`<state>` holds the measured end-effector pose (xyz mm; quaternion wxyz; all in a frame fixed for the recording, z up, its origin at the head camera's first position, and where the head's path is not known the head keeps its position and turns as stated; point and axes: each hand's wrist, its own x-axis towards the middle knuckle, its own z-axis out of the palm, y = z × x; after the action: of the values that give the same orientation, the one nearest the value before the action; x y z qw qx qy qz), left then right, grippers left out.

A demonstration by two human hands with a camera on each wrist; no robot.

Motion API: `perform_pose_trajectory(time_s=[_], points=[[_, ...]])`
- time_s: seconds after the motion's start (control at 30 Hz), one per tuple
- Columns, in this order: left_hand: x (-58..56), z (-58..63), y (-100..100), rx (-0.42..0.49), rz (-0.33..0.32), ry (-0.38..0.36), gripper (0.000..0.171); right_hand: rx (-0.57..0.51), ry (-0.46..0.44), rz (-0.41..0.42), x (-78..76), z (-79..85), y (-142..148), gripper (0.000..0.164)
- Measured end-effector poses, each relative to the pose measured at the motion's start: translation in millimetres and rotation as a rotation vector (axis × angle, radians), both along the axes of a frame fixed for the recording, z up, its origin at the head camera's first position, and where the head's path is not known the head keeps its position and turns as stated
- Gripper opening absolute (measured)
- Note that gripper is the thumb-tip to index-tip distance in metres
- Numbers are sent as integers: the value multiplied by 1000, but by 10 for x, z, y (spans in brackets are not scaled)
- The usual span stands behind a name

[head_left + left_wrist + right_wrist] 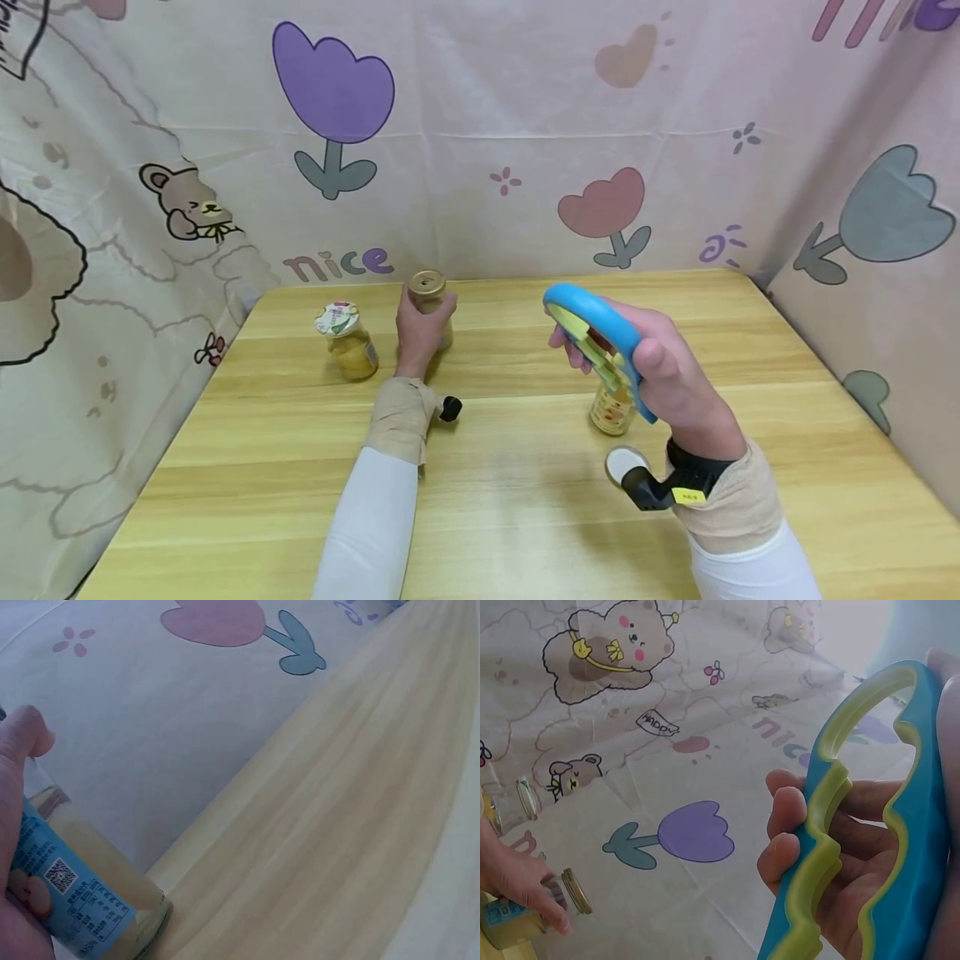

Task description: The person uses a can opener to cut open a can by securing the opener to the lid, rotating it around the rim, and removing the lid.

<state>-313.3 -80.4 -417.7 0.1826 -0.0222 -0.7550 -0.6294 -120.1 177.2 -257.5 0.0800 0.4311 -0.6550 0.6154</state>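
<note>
In the head view my left hand (417, 335) grips a glass jar with a gold lid (427, 284) near the table's back edge. The left wrist view shows this jar (112, 859) with pale contents and a blue label bearing an apple picture and a QR code. My right hand (678, 375) holds a blue and yellow-green jar opener (594, 310) in the air, its notched opening plain in the right wrist view. Beneath the opener in the head view stands a small jar (611, 412) with a yellowish label, its top hidden.
A jar of yellow fruit (356, 354) with a white patterned lid stands left of my left hand. A round lid (621, 461) lies on the wooden table (510, 517), partly covered by my right wrist camera. A printed cloth (472, 100) hangs behind the table.
</note>
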Motion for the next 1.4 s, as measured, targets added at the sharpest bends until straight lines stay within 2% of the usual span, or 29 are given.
perform_pose_trajectory(time_s=[0.23, 0.47, 0.73, 0.97, 1.17, 1.4], points=[[26, -5, 2, 6, -36, 23, 54, 16, -39, -6, -5, -14, 1, 76], [55, 9, 38, -23, -87, -1, 56, 52, 10, -71, -26, -29, 28, 72], [132, 11, 102, -35, -205, 12, 61, 82, 40, -135, -26, -22, 58, 74], [217, 18, 186, -37, -294, -5, 62, 86, 66, -161, 2, 10, 68, 73], [292, 35, 239, -43, -341, -23, 62, 95, 97, -184, 15, 22, 85, 72], [356, 27, 256, -69, -384, -53, 65, 135, 130, -239, 40, 42, 98, 62]])
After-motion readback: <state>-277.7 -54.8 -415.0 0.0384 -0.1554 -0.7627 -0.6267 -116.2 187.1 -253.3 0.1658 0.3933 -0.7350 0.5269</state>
